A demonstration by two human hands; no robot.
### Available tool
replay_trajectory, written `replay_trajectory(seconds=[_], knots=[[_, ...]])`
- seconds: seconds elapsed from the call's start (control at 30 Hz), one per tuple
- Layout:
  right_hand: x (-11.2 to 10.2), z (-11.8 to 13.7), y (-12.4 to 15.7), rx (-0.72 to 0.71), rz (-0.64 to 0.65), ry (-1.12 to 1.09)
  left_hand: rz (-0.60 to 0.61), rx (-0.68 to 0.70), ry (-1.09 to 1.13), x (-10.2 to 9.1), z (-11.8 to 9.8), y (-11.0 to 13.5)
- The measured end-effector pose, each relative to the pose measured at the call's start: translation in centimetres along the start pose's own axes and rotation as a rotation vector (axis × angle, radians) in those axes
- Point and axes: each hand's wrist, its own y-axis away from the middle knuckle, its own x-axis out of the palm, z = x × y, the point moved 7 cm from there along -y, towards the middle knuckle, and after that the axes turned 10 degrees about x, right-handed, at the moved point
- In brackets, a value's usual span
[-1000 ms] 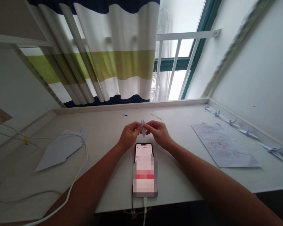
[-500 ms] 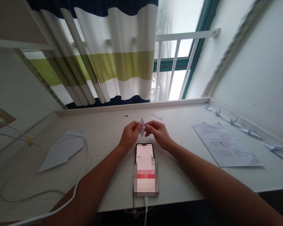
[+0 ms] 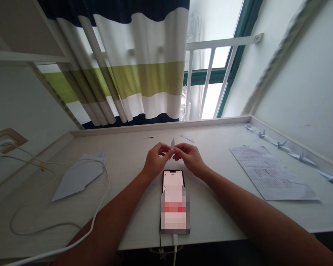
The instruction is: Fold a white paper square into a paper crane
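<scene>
Both my hands meet above the middle of the desk [image 3: 211, 218], pinching a small folded piece of white paper [image 3: 172, 143] between them. My left hand [image 3: 155, 160] grips it from the left, my right hand [image 3: 189, 158] from the right, fingers closed on the folds. Only a pointed tip of the paper sticks up above my fingertips; the rest is hidden by my fingers. A phone [image 3: 174, 199] lies flat on the desk just below my hands, screen lit, with a cable plugged in at its near end.
A folded white sheet [image 3: 79, 177] lies at the left with a white cable [image 3: 100, 195] looping over it. A printed sheet [image 3: 272, 173] lies at the right. Several small paper cranes [image 3: 302, 157] line the right wall ledge. A striped curtain [image 3: 133, 62] and window rail are behind.
The folded paper has sunk lower between my fingers and shows less, now only its tip. My hands have closed in a little; the view has shifted slightly.
</scene>
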Motion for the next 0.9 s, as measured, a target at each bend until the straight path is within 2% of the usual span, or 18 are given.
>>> replay_trajectory(seconds=[0.23, 0.43, 0.67, 0.9], knots=[[-0.1, -0.5, -0.3, -0.007, 0.011, -0.004, 0.065, 0.071, -0.094, 0.3, -0.5, 0.2], [-0.2, -0.7, -0.6, -0.034, -0.019, 0.022, 0.005, 0.039, -0.071, 0.2, -0.3, 0.3], [-0.2, -1.0, -0.6, -0.013, -0.013, 0.061, 0.063, 0.084, -0.13, 0.8, -0.4, 0.4], [-0.3, -0.9, -0.6, -0.031, -0.053, 0.122, 0.006, 0.045, -0.118, 0.5, 0.0, 0.3]])
